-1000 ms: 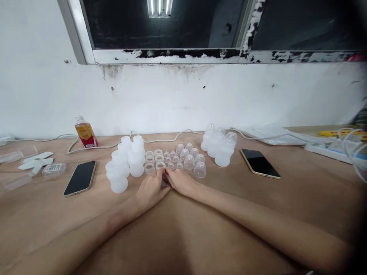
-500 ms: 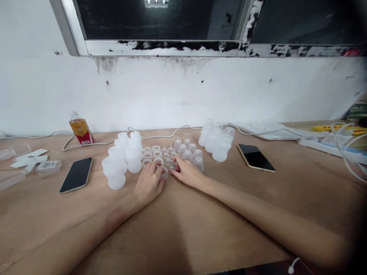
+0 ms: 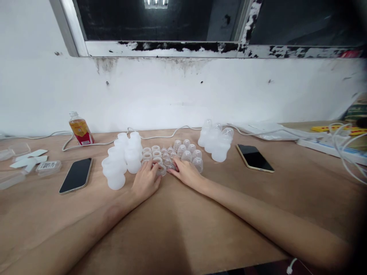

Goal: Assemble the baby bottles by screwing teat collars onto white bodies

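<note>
My left hand (image 3: 146, 179) rests at the front of several clear rings (image 3: 156, 154), its fingers touching or near the front ones. My right hand (image 3: 185, 172) is beside it, fingertips at the front of several small clear nipple-shaped pieces (image 3: 165, 156); whether it grips one is hidden. Behind the right hand stand several clear domed caps (image 3: 186, 156). White frosted cups (image 3: 116, 179) stand grouped left of the rings. Farther right is a group of frosted bottles with clear domes (image 3: 219, 151).
A phone (image 3: 76, 175) lies at left and another phone (image 3: 255, 157) at right. A drink bottle (image 3: 81, 130) stands by the wall. Clear boxes (image 3: 48, 167) lie far left. A white cable (image 3: 163, 136) runs along the back; a power strip (image 3: 329, 149) is far right.
My left hand has shifted slightly left, away from the front ring. My right hand has moved slightly left over the small clear pieces.
</note>
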A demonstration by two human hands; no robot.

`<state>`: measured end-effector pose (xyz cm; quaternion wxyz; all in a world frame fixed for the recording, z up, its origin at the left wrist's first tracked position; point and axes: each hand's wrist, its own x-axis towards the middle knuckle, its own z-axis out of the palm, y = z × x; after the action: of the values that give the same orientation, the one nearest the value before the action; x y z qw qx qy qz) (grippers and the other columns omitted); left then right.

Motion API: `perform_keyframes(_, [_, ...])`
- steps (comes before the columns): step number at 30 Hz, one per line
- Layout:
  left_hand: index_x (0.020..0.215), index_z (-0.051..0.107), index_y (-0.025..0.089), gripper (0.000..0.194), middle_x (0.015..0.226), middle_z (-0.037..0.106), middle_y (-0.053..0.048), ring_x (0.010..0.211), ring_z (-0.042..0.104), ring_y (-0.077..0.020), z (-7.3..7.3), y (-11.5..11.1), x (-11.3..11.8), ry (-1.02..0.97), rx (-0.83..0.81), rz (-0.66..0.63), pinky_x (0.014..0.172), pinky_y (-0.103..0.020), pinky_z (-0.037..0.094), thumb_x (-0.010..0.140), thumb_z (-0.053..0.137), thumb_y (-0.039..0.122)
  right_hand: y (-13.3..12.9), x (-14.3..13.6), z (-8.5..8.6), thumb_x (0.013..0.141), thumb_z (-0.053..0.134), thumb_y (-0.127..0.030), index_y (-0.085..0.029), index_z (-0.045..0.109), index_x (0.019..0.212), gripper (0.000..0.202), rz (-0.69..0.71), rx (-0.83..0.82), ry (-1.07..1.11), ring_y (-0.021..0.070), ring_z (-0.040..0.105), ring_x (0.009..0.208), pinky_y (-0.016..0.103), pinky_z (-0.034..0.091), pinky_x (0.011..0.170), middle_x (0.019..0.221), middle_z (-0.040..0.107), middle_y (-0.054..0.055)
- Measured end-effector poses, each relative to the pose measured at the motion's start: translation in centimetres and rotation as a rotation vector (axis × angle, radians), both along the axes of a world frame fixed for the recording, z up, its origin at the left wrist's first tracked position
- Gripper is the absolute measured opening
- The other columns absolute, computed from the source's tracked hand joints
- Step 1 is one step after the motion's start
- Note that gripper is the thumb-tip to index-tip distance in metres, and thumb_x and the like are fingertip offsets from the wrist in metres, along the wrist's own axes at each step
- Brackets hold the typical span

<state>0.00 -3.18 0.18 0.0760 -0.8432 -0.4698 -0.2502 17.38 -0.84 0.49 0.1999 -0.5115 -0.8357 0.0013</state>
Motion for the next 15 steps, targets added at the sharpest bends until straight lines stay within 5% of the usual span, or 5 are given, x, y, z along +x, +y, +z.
perform_keyframes(5, [0.092, 0.046, 0.017, 0.019, 0.100, 0.046, -0.009, 0.094, 0.045, -0.0219, 0.1, -0.1, 0.0, -0.026, 0.003, 0.002, 0.078, -0.037, 0.042, 0.073, 0.046, 0.019, -0.7, 1.4, 3.7, 0.081, 0.037, -0.044, -0.018, 0.047, 0.078, 0.029, -0.060, 0.162, -0.011, 0.0132, 0.049, 0.057, 0.024, 0.033, 0.051, 0.067, 0.054, 0.002])
perform_keyframes(10, [0.091, 0.045, 0.016, 0.018, 0.101, 0.046, -0.009, 0.095, 0.044, -0.0226, 0.3, -0.4, 0.3, -0.015, 0.012, -0.015, 0.079, -0.037, 0.041, 0.073, 0.045, 0.020, 0.1, 7.0, 8.9, 0.079, 0.037, -0.046, -0.013, 0.045, 0.098, 0.039, -0.482, 0.616, -0.036, 0.0260, 0.048, 0.086, 0.030, 0.036, 0.057, 0.104, 0.046, 0.018])
perform_keyframes(12, [0.091, 0.045, 0.016, 0.018, 0.102, 0.045, -0.010, 0.096, 0.044, -0.0231, 0.3, -0.5, 0.3, -0.018, 0.015, -0.020, 0.079, -0.038, 0.041, 0.074, 0.045, 0.019, 0.9, 9.5, 9.4, 0.074, 0.043, -0.050, -0.010, 0.041, 0.105, 0.052, -0.623, 0.577, -0.077, 0.0304, 0.047, 0.088, 0.032, 0.036, 0.055, 0.108, 0.042, 0.022])
perform_keyframes(15, [0.091, 0.045, 0.016, 0.018, 0.103, 0.046, -0.010, 0.097, 0.043, -0.0232, 0.4, -0.6, 0.2, -0.050, 0.016, -0.035, 0.079, -0.038, 0.040, 0.074, 0.044, 0.020, 1.2, 12.3, 9.1, 0.072, 0.046, -0.049, -0.010, 0.041, 0.105, 0.051, -0.633, 0.326, -0.135, 0.0275, 0.051, 0.079, 0.032, 0.035, 0.053, 0.097, 0.049, 0.018])
